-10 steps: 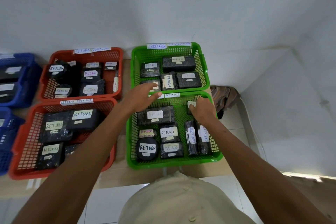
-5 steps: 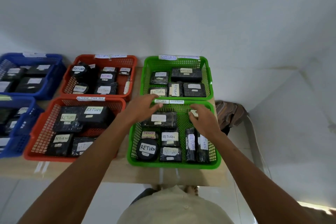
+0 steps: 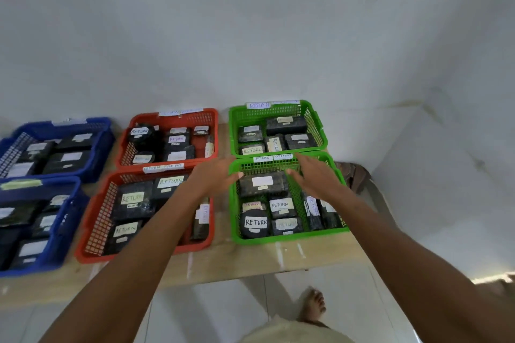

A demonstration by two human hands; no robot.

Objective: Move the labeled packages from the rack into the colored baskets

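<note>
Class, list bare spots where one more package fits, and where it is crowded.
Bare mesh in the near green basket, between the large package and right hand; bare floor at the right of the far red basket; table strip in front. Crowded: green basket's front rows.

2 blue baskets (image 3: 108, 139), 2 red baskets (image 3: 214, 120), 2 grn baskets (image 3: 278, 237) + 2 hands (image 3: 214, 175).
</note>
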